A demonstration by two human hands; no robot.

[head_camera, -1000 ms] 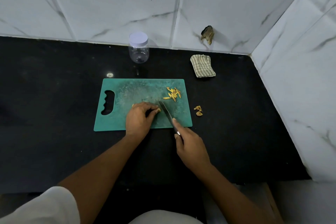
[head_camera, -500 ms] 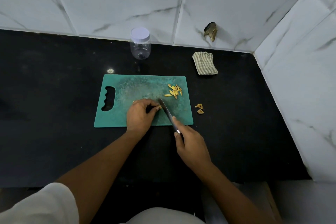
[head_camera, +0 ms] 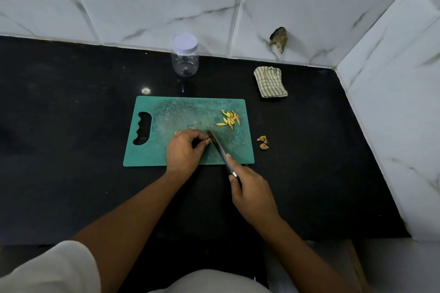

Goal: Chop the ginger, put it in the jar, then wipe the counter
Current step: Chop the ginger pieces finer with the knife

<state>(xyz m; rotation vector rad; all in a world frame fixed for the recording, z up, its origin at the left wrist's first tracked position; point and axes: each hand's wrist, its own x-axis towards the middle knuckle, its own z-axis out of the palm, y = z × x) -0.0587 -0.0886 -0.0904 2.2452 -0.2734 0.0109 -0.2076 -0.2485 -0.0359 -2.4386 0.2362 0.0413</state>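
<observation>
The black counter (head_camera: pixel 71 150) fills most of the view, with white marble-look tiles behind it and on the right. In the middle sits a green cutting board (head_camera: pixel 181 112), handle cutout on the left.

Left hand (head_camera: pixel 184 152) is on the board with its fingers curled down, pinning a small ginger piece (head_camera: pixel 208 141) in place. Most of that piece is hidden under the fingertips. Right hand (head_camera: pixel 252 194) is wrapped round the handle of a knife (head_camera: pixel 219 147), index finger laid along the back of the blade. The blade angles up and left, its tip right beside the pinned piece.

Behind the board, near the wall, a clear jar (head_camera: pixel 185 59) stands upright with its white lid on, and it looks empty to me. A folded striped cloth (head_camera: pixel 271 81) lies off at the back right, well apart from the board.

A little pile of cut slivers (head_camera: pixel 229 118) sits by the board's back right corner, and a few scraps (head_camera: pixel 263 143) lie on the counter just past its right edge.

So I'd say we're partway through the chopping. Some is done and at least one piece is left to cut. Nothing has gone in the jar yet, its lid needs to come off first, and the cloth is untouched, so the wipe-down is all to come.
</observation>
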